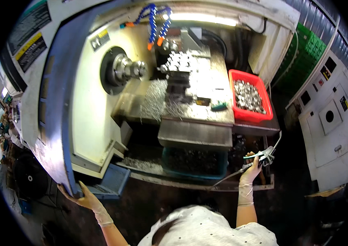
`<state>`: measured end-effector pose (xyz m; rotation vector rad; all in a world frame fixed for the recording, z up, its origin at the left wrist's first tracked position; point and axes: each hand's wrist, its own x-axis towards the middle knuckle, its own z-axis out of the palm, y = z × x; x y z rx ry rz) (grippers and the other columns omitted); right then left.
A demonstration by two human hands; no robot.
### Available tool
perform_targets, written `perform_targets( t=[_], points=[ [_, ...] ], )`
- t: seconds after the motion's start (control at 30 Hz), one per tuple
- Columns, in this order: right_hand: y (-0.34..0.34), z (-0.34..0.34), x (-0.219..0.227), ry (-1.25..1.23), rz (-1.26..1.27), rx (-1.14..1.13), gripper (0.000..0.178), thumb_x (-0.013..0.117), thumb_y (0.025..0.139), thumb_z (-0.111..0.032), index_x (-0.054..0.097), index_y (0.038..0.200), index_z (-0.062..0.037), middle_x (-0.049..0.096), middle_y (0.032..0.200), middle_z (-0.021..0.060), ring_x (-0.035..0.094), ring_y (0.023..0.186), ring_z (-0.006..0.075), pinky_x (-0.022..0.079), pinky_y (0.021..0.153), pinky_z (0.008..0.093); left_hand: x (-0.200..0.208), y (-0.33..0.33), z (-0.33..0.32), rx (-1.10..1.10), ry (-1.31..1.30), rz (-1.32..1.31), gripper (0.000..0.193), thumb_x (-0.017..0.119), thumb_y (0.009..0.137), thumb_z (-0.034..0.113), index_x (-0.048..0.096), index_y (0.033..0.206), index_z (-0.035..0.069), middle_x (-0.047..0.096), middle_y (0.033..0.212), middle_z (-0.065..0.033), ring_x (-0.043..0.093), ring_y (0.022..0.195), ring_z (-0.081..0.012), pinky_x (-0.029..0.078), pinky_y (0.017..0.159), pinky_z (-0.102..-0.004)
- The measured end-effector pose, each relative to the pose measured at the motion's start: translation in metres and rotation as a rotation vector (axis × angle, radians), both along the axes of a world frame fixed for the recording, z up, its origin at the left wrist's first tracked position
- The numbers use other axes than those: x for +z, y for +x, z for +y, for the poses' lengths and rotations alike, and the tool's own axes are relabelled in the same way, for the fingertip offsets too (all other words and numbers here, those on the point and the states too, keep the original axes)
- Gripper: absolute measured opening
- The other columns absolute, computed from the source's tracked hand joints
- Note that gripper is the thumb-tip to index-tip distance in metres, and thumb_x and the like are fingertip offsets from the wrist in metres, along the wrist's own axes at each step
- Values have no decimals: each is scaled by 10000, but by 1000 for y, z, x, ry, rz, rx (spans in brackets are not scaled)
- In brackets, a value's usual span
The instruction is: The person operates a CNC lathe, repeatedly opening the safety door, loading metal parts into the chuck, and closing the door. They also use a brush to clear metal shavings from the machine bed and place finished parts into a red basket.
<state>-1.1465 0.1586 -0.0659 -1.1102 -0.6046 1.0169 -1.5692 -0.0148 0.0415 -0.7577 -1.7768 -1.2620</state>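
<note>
At the lower left, my left hand (84,199), in a pale glove, grips the lower edge of the blue machine door (59,123), thumb on one side and fingers on the other. My right hand (251,174), also gloved, is closed round an air gun (265,156) with a green lever and a metal body. The gun's thin bent nozzle points up, and a thin hose trails left from it. Before me is the open lathe, with a chuck (131,69) on the left and a tool block (179,61) in the middle.
A red basket (269,102) of small metal parts stands on the right ledge. Metal shavings (155,98) lie below the chuck. A green-handled object (219,107) rests on the bed. Under it sits a teal bin (165,166). A grey cabinet (333,139) stands far right.
</note>
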Motion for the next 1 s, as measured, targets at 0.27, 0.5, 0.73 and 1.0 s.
perform_targets(
  t=[0.27,0.5,0.73,1.0],
  points=[
    [44,7,-16,-168,149,-87,278,410,755,-256,411,877,-7,521,730,103,508,647,180,389,558,280,7,10,2,-101,50,-151,580,395,603,-109,240,1142,41,267,1165,-134,295,1055,-253,239,881,-360],
    [-103,55,114,263,141,742,400,297,799,-361,435,924,-6,542,724,82,519,677,149,406,623,280,2,6,-3,-52,37,-115,607,394,565,-99,252,1139,39,275,1162,-132,272,1071,-253,190,899,-359],
    [-228,84,127,109,565,1002,319,378,775,-352,439,771,-39,518,686,72,514,617,160,410,585,269,14,13,10,-135,65,-100,618,371,559,-92,230,1148,31,272,1163,-135,274,1072,-247,196,897,-340],
    [-73,19,58,500,245,36,296,383,778,-131,336,1045,-11,481,877,115,478,791,170,400,680,278,1,8,-2,-66,-16,-94,604,427,583,-82,228,1144,19,273,1153,-161,310,1047,-263,223,887,-357]
  ],
)
